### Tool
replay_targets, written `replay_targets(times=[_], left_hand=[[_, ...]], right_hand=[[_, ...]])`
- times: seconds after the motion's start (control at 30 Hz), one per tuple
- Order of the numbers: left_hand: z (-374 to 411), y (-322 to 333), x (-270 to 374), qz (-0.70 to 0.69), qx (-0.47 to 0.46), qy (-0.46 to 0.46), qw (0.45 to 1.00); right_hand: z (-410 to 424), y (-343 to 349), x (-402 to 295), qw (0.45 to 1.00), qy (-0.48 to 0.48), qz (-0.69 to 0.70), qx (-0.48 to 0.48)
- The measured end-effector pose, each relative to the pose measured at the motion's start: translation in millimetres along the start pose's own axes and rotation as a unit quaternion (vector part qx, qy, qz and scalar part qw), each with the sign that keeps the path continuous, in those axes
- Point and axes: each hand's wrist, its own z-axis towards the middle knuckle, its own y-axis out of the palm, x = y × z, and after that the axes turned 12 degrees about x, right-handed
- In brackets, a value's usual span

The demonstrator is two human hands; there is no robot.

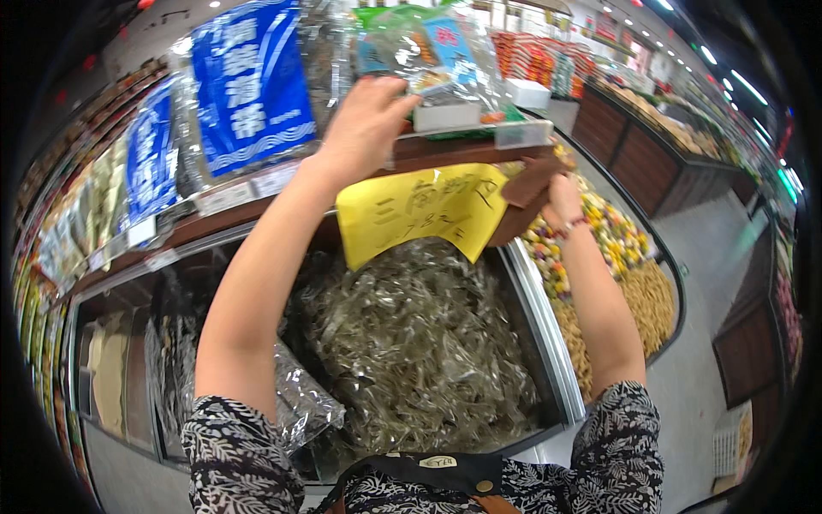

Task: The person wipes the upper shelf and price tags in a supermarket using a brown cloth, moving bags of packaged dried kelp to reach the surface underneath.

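Note:
My left hand (369, 125) is raised at the shelf edge, its fingers at the clear plastic packs (417, 54) with blue and green print; whether it grips one cannot be told. My right hand (562, 196) is closed on a brown cloth (523, 199), at the right end of the shelf's front board. Between the hands a yellow paper sign (420, 209) with handwriting hangs from the shelf edge, the cloth beside its right side. Below the sign lies a heap of translucent, greenish-brown dried noodle-like strips (424, 347) in a dark bin.
Large blue printed bags (253, 83) stand on the shelf at the left. A metal bin rim (546, 334) runs beside a display of small wrapped goods (603, 225) and tan dried pieces (645, 308). Dark wooden display stands (626, 141) are farther right.

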Motion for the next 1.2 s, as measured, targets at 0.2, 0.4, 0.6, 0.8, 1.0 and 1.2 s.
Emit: replay_targets(times=[0.2, 0.4, 0.6, 0.8, 1.0, 1.2], left_hand=[[-88.1, -105.2, -63.4, 0.201, 0.054, -0.175, 0.962], [-93.4, -104.8, -57.2, 0.236, 0.02, -0.188, 0.953], [-105.9, -110.0, -68.9, 0.257, -0.081, -0.33, 0.905], [-102.4, -98.8, -72.4, 0.318, -0.102, -0.315, 0.888], [-102.6, -95.3, -76.0, 0.327, -0.095, -0.321, 0.884], [-122.9, -110.6, -93.2, 0.189, -0.054, -0.283, 0.939]], right_hand=[[-58.0, 111.8, -20.1, 0.978, -0.144, 0.145, -0.042], [-54.3, 141.8, 30.4, 0.743, -0.526, -0.363, -0.197], [-68.3, 157.4, 15.4, 0.603, -0.545, -0.492, -0.313], [-72.2, 169.2, 15.1, 0.603, -0.518, -0.491, -0.356], [-70.9, 155.0, -8.8, 0.798, -0.448, -0.357, -0.19], [-79.7, 152.9, -57.0, 0.993, -0.083, 0.043, -0.069]])
